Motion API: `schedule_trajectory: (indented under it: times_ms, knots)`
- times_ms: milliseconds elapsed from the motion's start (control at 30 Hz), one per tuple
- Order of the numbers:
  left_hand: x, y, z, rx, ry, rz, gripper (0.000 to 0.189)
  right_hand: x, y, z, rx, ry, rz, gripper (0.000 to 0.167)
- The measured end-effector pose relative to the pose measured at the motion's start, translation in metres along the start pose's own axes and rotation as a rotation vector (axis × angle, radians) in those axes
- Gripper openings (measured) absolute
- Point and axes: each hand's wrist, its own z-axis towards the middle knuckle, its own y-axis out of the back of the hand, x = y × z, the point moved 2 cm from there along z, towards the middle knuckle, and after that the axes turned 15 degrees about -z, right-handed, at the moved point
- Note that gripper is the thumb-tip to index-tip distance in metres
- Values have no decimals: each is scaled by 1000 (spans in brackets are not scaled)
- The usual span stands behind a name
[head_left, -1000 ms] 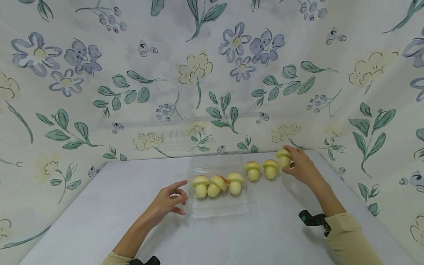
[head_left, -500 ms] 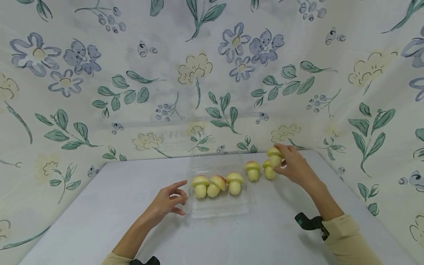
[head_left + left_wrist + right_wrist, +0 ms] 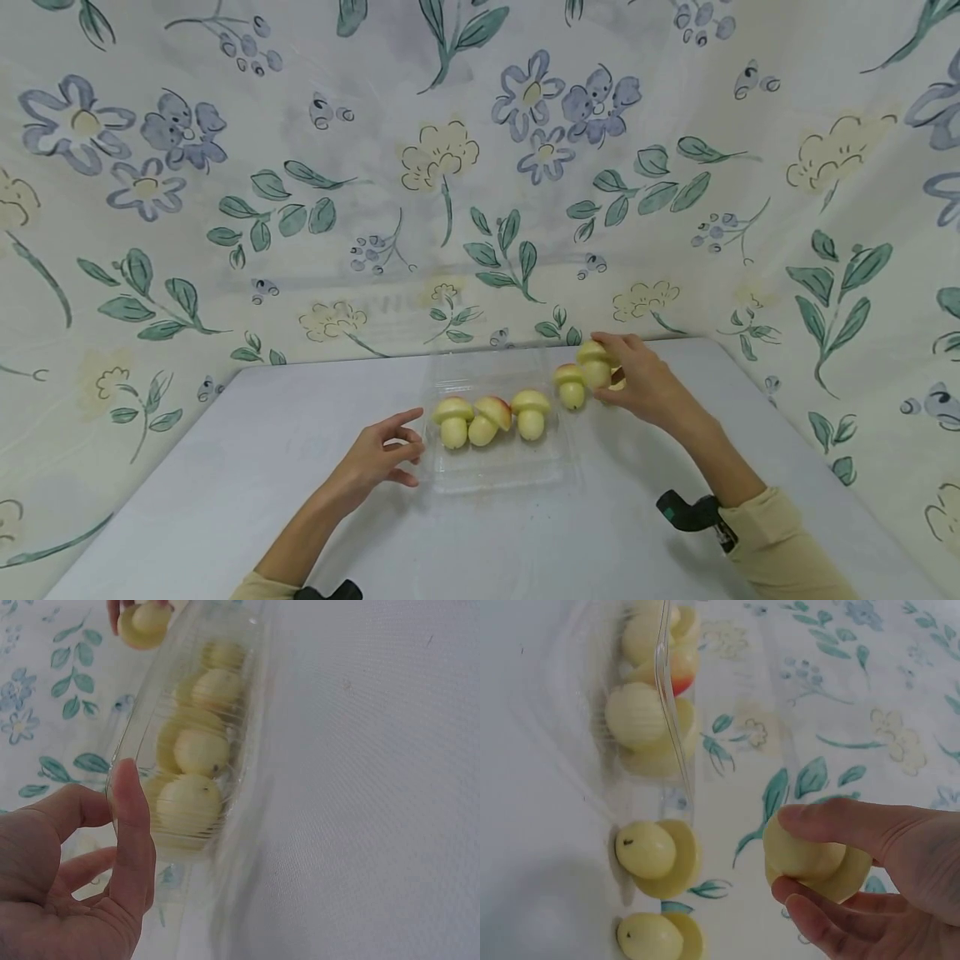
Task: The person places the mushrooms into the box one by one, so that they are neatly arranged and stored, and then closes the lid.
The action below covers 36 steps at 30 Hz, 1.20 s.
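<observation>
My right hand (image 3: 648, 383) holds a pale yellow-green mushroom-shaped piece (image 3: 802, 855) between thumb and fingers, above the table at the back right. Below it in the head view is a loose mushroom-shaped piece (image 3: 572, 392); the other loose one (image 3: 651, 937) is mostly hidden there by my hand, but shows in the right wrist view. Three similar pieces (image 3: 531, 417), one with a red blush, sit in a row inside a clear plastic box (image 3: 495, 479). At the box's left edge, my left hand (image 3: 375, 458) rests with fingers spread, fingertips at the rim (image 3: 112, 761).
A clear flap (image 3: 487, 367), seemingly the box's lid, extends behind the row. The white table (image 3: 300, 400) ends at a floral cloth (image 3: 420, 275) hanging behind it. Dark wrist cameras (image 3: 686, 510) sit on both forearms.
My right hand has carried the mushroom-shaped piece leftward, past the farther loose piece to beside the nearer one. My left hand and the box have stayed in place.
</observation>
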Motion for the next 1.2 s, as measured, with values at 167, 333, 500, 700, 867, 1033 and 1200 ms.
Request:
schedule_trajectory:
  times_ms: [167, 333, 500, 700, 867, 1033, 1200]
  knots:
    - [-1, 0, 0, -6, 2, 1, 62, 8, -5, 0, -8, 39, 5, 75]
    - [0, 0, 0, -7, 0, 2, 62, 16, -9, -1, -11, 60, 10, 74]
    - [0, 1, 0, 12, -13, 0, 62, 24, -14, 0, -14, 79, 28, 74]
    - [0, 1, 0, 13, -11, -10, 62, 32, -20, -1, 9, 96, 51, 75]
    - [1, 1, 0, 7, -3, -17, 63, 38, -23, -2, 10, 139, 69, 75]
    - [0, 0, 0, 4, -4, -12, 63, 41, -29, -4, 15, 149, 76, 75]
    - [0, 0, 0, 13, -8, -13, 64, 46, -34, -4, 33, 168, 82, 75]
